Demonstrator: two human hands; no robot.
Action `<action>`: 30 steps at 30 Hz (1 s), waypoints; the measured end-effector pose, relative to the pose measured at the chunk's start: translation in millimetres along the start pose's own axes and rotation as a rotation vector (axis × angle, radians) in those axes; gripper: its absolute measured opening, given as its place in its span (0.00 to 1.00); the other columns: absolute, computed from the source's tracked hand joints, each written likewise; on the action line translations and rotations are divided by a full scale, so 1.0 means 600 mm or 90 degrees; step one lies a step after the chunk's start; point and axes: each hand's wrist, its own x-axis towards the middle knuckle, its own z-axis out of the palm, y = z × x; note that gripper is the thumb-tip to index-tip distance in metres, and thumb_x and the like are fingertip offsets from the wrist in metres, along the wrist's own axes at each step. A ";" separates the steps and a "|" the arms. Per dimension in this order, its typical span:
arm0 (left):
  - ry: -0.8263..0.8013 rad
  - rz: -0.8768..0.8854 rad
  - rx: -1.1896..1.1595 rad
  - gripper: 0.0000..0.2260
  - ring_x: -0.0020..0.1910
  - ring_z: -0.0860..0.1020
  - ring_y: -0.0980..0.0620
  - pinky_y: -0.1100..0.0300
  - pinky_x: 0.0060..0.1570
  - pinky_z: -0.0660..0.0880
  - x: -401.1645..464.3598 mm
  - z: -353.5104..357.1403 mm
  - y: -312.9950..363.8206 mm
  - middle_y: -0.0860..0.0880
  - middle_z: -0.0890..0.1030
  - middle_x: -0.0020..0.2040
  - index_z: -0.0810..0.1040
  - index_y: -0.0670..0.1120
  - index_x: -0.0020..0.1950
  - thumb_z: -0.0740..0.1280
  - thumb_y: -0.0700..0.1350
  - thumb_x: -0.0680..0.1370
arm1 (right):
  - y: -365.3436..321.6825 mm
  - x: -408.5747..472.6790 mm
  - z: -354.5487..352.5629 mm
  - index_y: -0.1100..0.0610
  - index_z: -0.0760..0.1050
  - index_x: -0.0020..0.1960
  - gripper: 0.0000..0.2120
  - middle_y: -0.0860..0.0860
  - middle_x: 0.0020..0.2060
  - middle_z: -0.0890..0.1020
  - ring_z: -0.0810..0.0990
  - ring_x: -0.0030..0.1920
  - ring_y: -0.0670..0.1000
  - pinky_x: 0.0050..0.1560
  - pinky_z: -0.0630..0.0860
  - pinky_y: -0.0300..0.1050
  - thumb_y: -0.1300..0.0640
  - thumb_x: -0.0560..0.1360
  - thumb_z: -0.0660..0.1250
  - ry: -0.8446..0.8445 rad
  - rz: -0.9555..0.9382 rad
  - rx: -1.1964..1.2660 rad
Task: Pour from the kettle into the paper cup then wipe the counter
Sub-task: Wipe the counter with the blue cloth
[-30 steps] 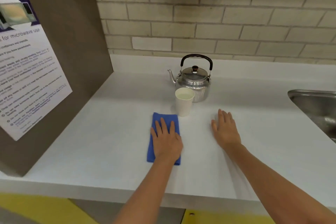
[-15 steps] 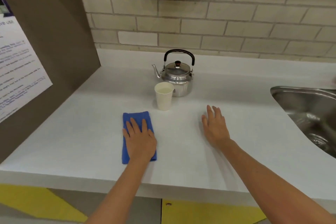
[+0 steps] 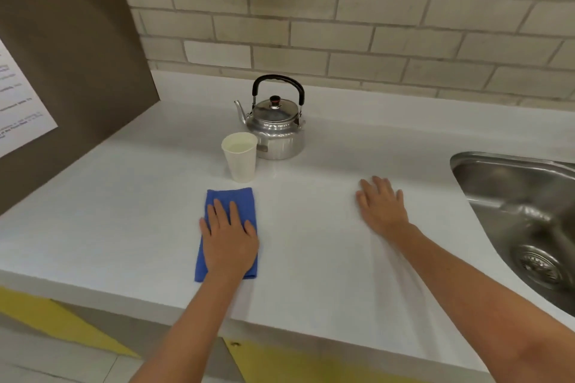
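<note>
A steel kettle (image 3: 275, 130) with a black handle stands upright at the back of the white counter (image 3: 311, 258). Just in front of it, to its left, is a white paper cup (image 3: 240, 158), upright, with liquid in it. A folded blue cloth (image 3: 231, 199) lies on the counter right in front of the cup. My left hand (image 3: 228, 239) lies flat on the cloth, fingers spread, covering its near half. Off to the right, my right hand (image 3: 381, 208) rests palm down on bare counter with nothing in it.
A steel sink (image 3: 522, 214) is set into the counter at the right. A brown side panel (image 3: 77, 56) with a printed notice closes the left end. A brick wall runs behind the kettle. The counter's front edge is near my forearms.
The view has swung left and moved closer. My left hand and the cloth under it now sit directly in front of the cup. My right hand has slid right, toward the sink.
</note>
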 end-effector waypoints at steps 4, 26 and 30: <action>-0.001 -0.021 0.026 0.26 0.76 0.47 0.39 0.45 0.74 0.45 0.006 0.019 0.071 0.37 0.48 0.77 0.45 0.41 0.75 0.46 0.50 0.80 | 0.009 0.010 0.005 0.54 0.56 0.74 0.22 0.54 0.75 0.56 0.50 0.75 0.53 0.74 0.49 0.59 0.50 0.81 0.47 0.004 -0.033 -0.010; -0.051 0.309 -0.073 0.22 0.76 0.48 0.44 0.47 0.74 0.45 0.080 0.106 0.363 0.42 0.50 0.77 0.50 0.49 0.75 0.47 0.49 0.81 | 0.116 0.071 -0.005 0.60 0.63 0.71 0.24 0.60 0.70 0.67 0.63 0.69 0.62 0.65 0.63 0.57 0.53 0.79 0.44 0.125 0.027 -0.006; -0.057 0.260 -0.044 0.22 0.76 0.49 0.43 0.46 0.74 0.46 0.130 0.097 0.381 0.41 0.50 0.77 0.51 0.48 0.75 0.48 0.48 0.81 | 0.097 0.070 0.004 0.51 0.57 0.73 0.22 0.51 0.74 0.60 0.55 0.73 0.56 0.70 0.56 0.59 0.50 0.80 0.49 0.060 0.017 -0.042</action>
